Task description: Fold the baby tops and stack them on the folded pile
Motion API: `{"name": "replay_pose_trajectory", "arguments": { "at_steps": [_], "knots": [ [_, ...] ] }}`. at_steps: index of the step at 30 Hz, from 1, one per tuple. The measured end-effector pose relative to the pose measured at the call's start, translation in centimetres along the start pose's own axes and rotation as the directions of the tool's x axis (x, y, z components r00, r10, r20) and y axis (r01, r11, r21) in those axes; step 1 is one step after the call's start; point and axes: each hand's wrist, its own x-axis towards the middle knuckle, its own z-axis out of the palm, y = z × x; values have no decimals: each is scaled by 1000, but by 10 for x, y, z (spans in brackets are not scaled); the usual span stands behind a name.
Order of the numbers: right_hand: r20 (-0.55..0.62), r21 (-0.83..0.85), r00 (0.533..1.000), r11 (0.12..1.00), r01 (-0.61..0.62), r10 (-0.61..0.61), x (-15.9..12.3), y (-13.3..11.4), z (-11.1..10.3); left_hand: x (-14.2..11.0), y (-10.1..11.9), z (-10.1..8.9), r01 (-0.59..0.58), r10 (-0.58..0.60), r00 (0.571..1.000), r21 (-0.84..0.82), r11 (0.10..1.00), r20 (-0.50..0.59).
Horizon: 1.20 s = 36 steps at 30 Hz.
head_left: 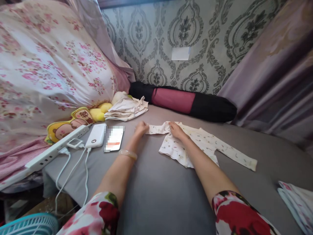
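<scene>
A small white long-sleeved baby top (200, 140) with a scattered print lies spread on the grey sheet (156, 195). My left hand (141, 128) is closed on the cuff of its left-hand sleeve, which stretches out straight. At the shoulder end of that same sleeve, my right hand (176, 131) rests on the cloth with bunched folds beside the fingers; its fingertips are partly hidden, so I cannot tell whether they pinch it. The other sleeve (238, 156) reaches out to the right, flat on the sheet.
A folded stack of pale clothes (127, 109) lies behind my left hand. Left of it are a phone (114, 138), a white power bank (96, 135) and a power strip (58, 147) with cables. A black-and-pink bolster (173, 100) lies along the wall. More folded cloth (297, 204) is at right.
</scene>
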Motion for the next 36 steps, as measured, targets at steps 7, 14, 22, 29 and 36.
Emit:
{"name": "replay_pose_trajectory", "arguments": {
  "at_steps": [7, 14, 22, 29, 36],
  "knots": [
    [42, -12, 989, 990, -143, 143, 1, -13, 7, 21, 9, -6, -90, 81, 979, -39, 995, -184],
    [-3, -124, 987, 980, -159, 160, -7, -27, 11, 33, 7, 5, -82, 87, 983, 42, 996, -160],
    [53, -30, 978, 980, -198, 200, -2, -27, 7, 20, 5, 12, -62, 79, 967, 78, 995, -240],
    [-61, 415, 955, 877, -240, 290, -28, -1, -27, -16, 7, 8, -131, 149, 985, 194, 972, -85],
    [-246, 381, 875, 872, -308, 417, -117, 43, -53, -58, 20, 17, -256, 235, 961, 144, 956, 149]
  ]
}}
